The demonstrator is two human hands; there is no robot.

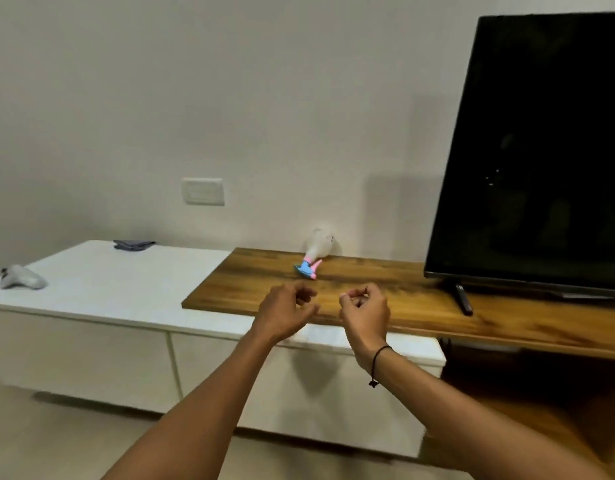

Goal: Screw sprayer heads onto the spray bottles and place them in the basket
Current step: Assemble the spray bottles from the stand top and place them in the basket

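Note:
A clear spray bottle [319, 244] lies on its side on the wooden shelf [420, 306] near the wall, with its pink and blue sprayer head [307, 269] pointing toward me. My left hand [285, 311] hovers just in front of it, fingers loosely curled, holding nothing. My right hand [364, 311] is beside it to the right, fingers curled in with thumb and forefinger almost touching, and nothing shows in it. Neither hand touches the bottle. No basket is in view.
A black television [541, 150] stands on the wooden shelf at the right. To the left, a white cabinet [101, 282] carries a folded grey cloth [132, 244] at the back and a grey object [20, 277] at its left end.

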